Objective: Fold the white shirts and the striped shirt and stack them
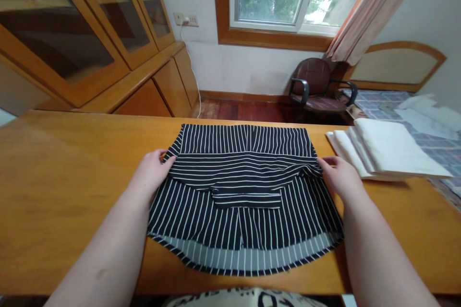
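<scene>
A black garment with white stripes (201, 220) lies spread on the wooden table, flared like a skirt. Its upper and lower parts have upright stripes. Across its middle runs a fabric band with level stripes, a short flap hanging at the centre. The curved lower hem shows a greyish inner side. At the garment's left edge, beside the band, my left hand (153, 168) is closed with thumb and fingers pinching the cloth. My right hand (336, 172) pinches the opposite edge at about the same height, where the fabric bunches slightly. Some fingertips of both hands are hidden.
The wooden table (72, 187) extends to both sides. A stack of folded white cloths (392, 146) lies at the right. Beyond stand a brown armchair (313, 81), a bed (382, 98) and a glass-fronted cabinet (122, 81). A white cord (192, 69) hangs from a wall socket.
</scene>
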Tool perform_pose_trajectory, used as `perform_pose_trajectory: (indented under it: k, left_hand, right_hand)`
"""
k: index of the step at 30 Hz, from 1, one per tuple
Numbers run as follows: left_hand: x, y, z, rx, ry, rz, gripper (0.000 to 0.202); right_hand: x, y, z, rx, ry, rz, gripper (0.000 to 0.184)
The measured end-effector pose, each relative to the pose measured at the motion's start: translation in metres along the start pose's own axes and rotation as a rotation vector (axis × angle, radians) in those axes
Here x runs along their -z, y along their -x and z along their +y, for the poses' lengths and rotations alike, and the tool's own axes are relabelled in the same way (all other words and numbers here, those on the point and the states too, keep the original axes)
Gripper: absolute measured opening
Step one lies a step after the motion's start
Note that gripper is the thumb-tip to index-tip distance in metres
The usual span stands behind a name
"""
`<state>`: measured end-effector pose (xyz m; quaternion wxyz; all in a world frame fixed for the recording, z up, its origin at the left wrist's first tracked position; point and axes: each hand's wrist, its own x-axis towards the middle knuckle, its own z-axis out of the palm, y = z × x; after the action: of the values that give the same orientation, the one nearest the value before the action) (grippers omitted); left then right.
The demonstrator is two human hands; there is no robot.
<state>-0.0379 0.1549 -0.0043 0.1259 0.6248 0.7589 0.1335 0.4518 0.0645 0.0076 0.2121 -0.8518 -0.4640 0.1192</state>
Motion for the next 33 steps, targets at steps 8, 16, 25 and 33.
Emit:
perform_pose_trajectory:
  k: [8,16,25,33]
  left_hand:
    - [-0.011,-0.005,-0.011,0.137,0.173,-0.009,0.049]
    - [-0.002,0.001,-0.008,0.212,0.492,0.041,0.035]
    - [-0.013,-0.004,-0.020,0.164,0.546,-0.137,0.048]
    - [-0.009,-0.003,-0.017,-0.002,-0.032,-0.049,0.044]
  right_hand:
    - [-0.024,-0.016,0.031,-0.146,-0.153,-0.214,0.037]
    - [-0.012,-0.012,0.026,-0.262,-0.605,-0.196,0.018]
    - [-0.017,-0.012,0.032,-0.173,-0.314,-0.352,0.032]
    - [-0.014,-0.010,0.030,0.187,0.075,0.066,0.049]
